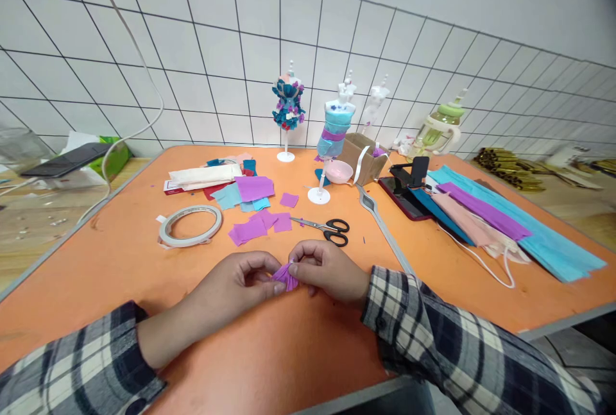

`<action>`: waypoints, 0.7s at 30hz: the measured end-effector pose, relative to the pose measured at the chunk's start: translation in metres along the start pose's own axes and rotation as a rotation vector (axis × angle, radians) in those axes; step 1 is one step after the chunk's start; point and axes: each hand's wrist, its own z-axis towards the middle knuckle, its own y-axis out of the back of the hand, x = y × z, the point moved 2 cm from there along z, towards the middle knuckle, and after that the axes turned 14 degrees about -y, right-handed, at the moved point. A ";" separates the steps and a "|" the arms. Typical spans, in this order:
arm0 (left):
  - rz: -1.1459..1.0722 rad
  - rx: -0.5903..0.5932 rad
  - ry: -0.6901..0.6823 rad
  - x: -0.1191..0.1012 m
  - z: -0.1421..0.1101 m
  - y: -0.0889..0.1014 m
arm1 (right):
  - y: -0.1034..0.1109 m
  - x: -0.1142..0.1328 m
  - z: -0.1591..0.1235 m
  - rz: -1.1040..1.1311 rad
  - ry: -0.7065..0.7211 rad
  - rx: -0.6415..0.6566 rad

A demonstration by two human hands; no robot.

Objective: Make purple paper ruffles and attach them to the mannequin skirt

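Note:
Between my two hands is a small pleated piece of purple crepe paper (287, 278), held just above the orange table. My left hand (243, 279) pinches its left side between thumb and fingers. At its upper right, my right hand (328, 270) grips it with thumb and forefinger; the other fingers are curled. Just beyond my hands lie purple paper squares (250, 229) and scissors (327, 228) with black handles. A roll of white double-sided tape (190, 226) lies flat to the left of the squares.
A mini dress form (337, 121) wrapped in blue paper stands at the back, near another form (288, 104) covered in teal ruffles. Behind are a pink bowl (339, 172) and a cardboard box (364, 157). Crepe paper strips (514, 222) and a phone (404, 198) lie on the right.

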 end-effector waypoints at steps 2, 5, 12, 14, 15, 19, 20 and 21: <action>0.005 0.016 -0.027 -0.002 0.000 -0.001 | 0.001 0.000 0.000 -0.011 0.009 -0.023; 0.005 -0.036 -0.070 -0.004 0.001 0.001 | 0.001 -0.001 0.000 -0.040 0.028 -0.045; 0.127 -0.148 -0.085 -0.003 0.002 0.008 | -0.004 -0.001 0.000 -0.122 -0.009 0.021; 0.125 -0.155 -0.105 -0.005 0.001 0.008 | -0.003 -0.001 0.000 -0.116 -0.002 0.001; 0.131 -0.134 -0.119 -0.007 0.000 0.008 | -0.003 -0.001 0.000 -0.114 0.008 -0.008; 0.153 -0.050 -0.134 -0.013 -0.001 0.005 | -0.002 -0.002 0.000 -0.105 0.037 0.035; 0.118 -0.046 -0.120 -0.013 -0.001 0.004 | -0.002 -0.003 0.000 -0.099 0.041 0.056; 0.063 -0.041 -0.097 -0.012 -0.001 0.004 | -0.003 -0.003 -0.001 -0.094 0.047 0.075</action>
